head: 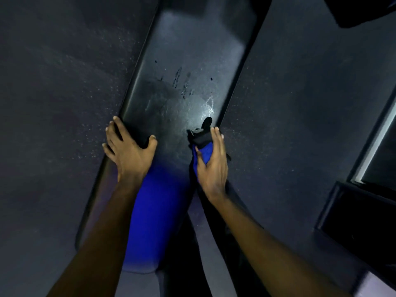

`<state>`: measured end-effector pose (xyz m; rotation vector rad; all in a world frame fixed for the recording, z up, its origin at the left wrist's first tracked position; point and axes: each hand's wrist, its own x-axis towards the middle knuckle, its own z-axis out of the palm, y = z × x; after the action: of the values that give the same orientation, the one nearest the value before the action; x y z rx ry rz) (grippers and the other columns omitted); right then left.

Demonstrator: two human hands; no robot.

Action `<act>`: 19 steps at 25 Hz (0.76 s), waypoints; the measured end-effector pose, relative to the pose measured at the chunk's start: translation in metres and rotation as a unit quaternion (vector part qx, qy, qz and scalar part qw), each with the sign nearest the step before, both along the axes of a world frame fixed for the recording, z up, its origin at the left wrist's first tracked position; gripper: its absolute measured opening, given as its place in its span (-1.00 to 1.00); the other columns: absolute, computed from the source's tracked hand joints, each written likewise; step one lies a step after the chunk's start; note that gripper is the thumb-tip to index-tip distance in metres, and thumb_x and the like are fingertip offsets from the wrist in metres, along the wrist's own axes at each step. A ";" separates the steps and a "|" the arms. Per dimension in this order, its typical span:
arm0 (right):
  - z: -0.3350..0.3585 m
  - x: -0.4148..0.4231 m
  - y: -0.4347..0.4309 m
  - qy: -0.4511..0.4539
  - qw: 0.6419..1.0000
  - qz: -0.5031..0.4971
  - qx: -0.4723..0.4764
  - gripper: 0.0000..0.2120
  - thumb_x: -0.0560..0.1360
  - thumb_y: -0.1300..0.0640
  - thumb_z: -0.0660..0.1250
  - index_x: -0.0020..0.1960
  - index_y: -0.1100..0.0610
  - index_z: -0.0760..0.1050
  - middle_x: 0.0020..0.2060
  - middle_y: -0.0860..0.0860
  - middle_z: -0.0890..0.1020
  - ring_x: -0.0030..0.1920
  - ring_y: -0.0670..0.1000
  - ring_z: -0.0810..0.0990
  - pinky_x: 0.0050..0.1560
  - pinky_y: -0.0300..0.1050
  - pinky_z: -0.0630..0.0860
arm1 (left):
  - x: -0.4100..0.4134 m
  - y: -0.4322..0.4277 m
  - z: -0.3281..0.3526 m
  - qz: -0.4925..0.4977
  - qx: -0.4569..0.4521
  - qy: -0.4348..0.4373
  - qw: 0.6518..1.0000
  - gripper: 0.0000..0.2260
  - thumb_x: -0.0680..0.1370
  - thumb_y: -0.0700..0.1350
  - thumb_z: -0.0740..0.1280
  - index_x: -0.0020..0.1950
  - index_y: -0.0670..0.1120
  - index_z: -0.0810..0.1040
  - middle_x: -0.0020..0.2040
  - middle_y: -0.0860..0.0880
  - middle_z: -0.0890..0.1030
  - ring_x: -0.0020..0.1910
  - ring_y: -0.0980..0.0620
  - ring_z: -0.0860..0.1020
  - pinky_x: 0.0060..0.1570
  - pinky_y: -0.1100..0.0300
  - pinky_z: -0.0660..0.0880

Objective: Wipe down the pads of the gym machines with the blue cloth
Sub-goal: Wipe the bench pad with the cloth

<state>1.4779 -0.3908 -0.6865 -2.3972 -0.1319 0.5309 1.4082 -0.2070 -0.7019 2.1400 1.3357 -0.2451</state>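
The broad, smooth blue cloth (154, 211) lies along the near part of the long black vinyl bench pad (192, 50), partly under the left forearm. It is judged to be the cloth; dim light hides its weave. Neither hand holds it.

The left hand (128, 146) grasps the pad's left edge, thumb on the top face and fingers spread over the side. The right hand (212, 163) is clenched round a small blue hand-held item with a black nozzle-shaped top (202, 144), held at the pad's right edge. It looks like a spray bottle, though this cannot be confirmed.

Beyond the hands, dark droplets and wet streaks (182, 84) sit on the pad's middle, with a glare patch nearer the right hand. The far part of the pad looks dull. Speckled dark rubber flooring (53, 93) lies on both sides.

Step in hand, as judged: the pad is wetted and wiping has not yet begun. Recommended procedure:

- Free the right hand by setting the blue hand-held item down off the pad.
- Take up the blue cloth and fold it flat, so a broad face meets the vinyl.
- Wipe lengthwise from the far end toward the near end in overlapping passes.
- Cover the droplets first, then the rolled edges.
- Brace the pad with the left hand throughout.
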 end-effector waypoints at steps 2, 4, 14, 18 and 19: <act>-0.004 0.018 0.006 -0.006 0.999 -0.051 0.012 -0.37 0.59 0.01 0.37 0.58 0.06 0.22 0.56 -0.08 0.28 0.56 -0.09 0.21 0.49 -0.10 0.29 | 0.011 0.003 0.000 0.026 -0.009 0.018 0.999 0.02 0.47 0.36 0.36 0.65 -0.09 -0.12 0.62 -0.20 0.05 0.61 -0.18 0.01 0.52 -0.30 -0.10; -0.009 0.049 0.015 0.002 0.989 -0.144 0.022 -0.38 0.57 -0.07 0.38 0.56 0.05 0.28 0.51 -0.05 0.37 0.49 -0.04 0.35 0.41 -0.14 0.34 | 0.021 0.004 -0.003 0.047 -0.013 0.053 0.997 0.11 0.38 0.47 0.33 0.65 -0.10 -0.12 0.62 -0.19 0.07 0.60 -0.18 0.02 0.50 -0.33 -0.09; -0.002 0.028 -0.013 0.063 0.994 -0.084 0.038 -0.34 0.60 -0.08 0.32 0.60 0.08 0.18 0.55 -0.03 0.31 0.49 -0.04 0.34 0.43 -0.11 0.33 | 0.034 0.004 0.004 0.096 -0.028 0.071 0.992 0.11 0.34 0.44 0.41 0.65 -0.04 -0.05 0.62 -0.15 0.09 0.61 -0.17 0.03 0.51 -0.29 -0.10; -0.012 0.103 0.015 0.068 0.986 -0.153 0.018 -0.37 0.60 -0.11 0.30 0.58 0.08 0.21 0.49 0.04 0.41 0.42 0.08 0.43 0.39 -0.05 0.36 | 0.030 0.004 0.001 0.090 -0.019 0.063 0.994 0.09 0.36 0.42 0.42 0.65 -0.04 -0.05 0.62 -0.16 0.09 0.60 -0.16 0.03 0.51 -0.28 -0.10; -0.011 0.101 0.012 0.068 0.987 -0.143 0.024 -0.37 0.61 -0.10 0.30 0.58 0.09 0.21 0.50 0.03 0.40 0.43 0.07 0.43 0.40 -0.08 0.35 | 0.029 0.004 0.001 0.088 -0.020 0.062 0.994 0.09 0.35 0.44 0.42 0.65 -0.03 -0.05 0.62 -0.16 0.09 0.60 -0.17 0.03 0.51 -0.29 -0.09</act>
<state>1.5789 -0.3784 -0.6978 -2.2732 0.2542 0.5449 1.4370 -0.2030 -0.7006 1.9872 1.5672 -0.3332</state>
